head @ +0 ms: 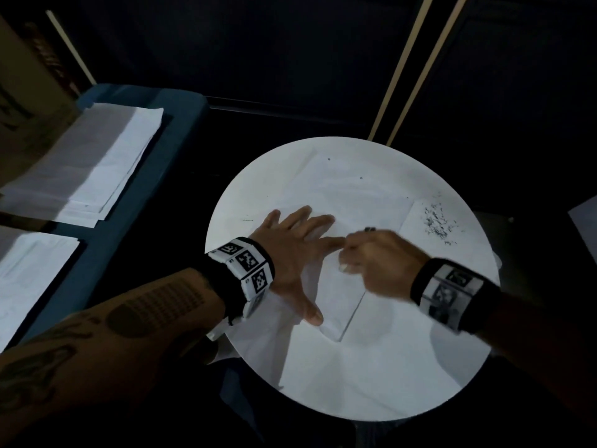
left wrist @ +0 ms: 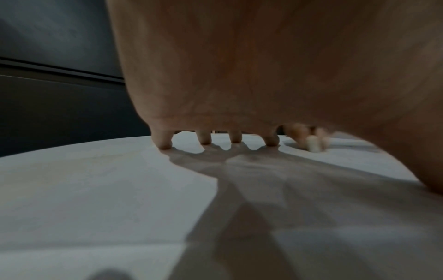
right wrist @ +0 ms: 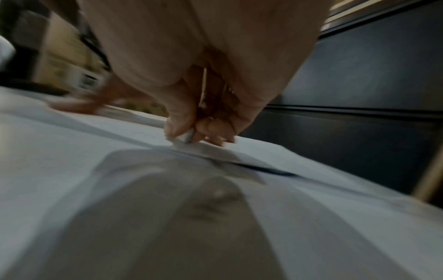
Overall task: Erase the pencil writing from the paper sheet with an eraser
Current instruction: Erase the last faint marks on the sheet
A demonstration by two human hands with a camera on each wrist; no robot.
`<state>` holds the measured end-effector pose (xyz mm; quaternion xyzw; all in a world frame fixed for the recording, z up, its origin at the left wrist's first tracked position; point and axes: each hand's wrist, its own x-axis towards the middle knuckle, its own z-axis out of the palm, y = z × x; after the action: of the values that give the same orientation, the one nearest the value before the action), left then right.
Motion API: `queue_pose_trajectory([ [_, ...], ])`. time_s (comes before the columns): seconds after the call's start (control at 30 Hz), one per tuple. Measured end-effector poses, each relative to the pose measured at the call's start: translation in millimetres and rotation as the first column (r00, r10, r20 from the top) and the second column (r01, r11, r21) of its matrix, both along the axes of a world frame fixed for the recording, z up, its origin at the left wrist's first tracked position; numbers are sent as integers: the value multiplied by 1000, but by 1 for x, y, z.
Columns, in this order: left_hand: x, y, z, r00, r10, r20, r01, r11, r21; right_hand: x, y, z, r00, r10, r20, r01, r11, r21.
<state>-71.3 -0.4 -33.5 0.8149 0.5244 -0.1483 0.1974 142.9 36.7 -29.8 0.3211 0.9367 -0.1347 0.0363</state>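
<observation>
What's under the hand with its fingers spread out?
The left hand presses flat on the paper sheet, which lies on the round table. Any writing beneath the palm is hidden.

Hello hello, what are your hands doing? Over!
Left hand flat, fingers spread, pressing the paper sheet. Right hand pinching the eraser on the sheet. Eraser crumbs off to the right, nothing blocking.

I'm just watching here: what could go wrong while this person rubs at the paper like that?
The paper sheet could crease or tear: the right hand rubs the small white eraser close to the left hand, whose spread fingers alone pin the sheet. The eraser crumbs piled nearby might smear back if swept over the page. The dim light may hide faint pencil marks, so some could be missed.
</observation>
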Motion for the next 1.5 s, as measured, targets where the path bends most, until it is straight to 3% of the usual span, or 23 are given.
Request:
queue_pose_trajectory([
  [0.1,-1,0,0,1000,6,9,-6,1000,-12,18,25,0,990,-141,-9,141,989,41],
  [0.2,0,1,3,1000,10,-5,-10,1000,-16,12,-2,-1,997,-54,-62,52,998,-23],
  [0.33,3,2,10,1000,18,0,-18,999,-37,30,12,2,944,-310,-109,301,949,-92],
  [0.53,7,16,30,996,10,-85,-25,984,-175,33,15,-5,948,-292,-130,284,956,-76],
  [0.73,13,11,20,1000,-2,-24,4,999,47,32,19,-6,956,-266,-125,258,963,-73],
  [0.8,27,7,9,1000,-1,11,0,998,58,33,21,-6,951,-282,-127,274,959,-79],
  [0.97,35,7,-2,999,35,-3,-35,999,30,24,-7,-3,994,65,-92,-70,996,-50],
  [1.1,32,9,-7,1000,21,2,-21,999,44,36,20,2,989,-136,-58,135,991,-10],
  [1.23,33,8,-8,1000,15,-3,-14,998,56,26,-12,-1,991,113,-74,-115,993,-33],
  [1.33,33,10,-7,1000,13,11,-14,999,51,35,14,0,998,-45,-37,46,999,18],
  [1.4,32,10,-8,1000,17,20,-18,999,47,36,14,0,996,-48,-71,51,998,43],
  [1.5,30,10,-12,1000,12,6,-12,999,52,21,-22,-3,984,173,-48,-175,984,-43],
])
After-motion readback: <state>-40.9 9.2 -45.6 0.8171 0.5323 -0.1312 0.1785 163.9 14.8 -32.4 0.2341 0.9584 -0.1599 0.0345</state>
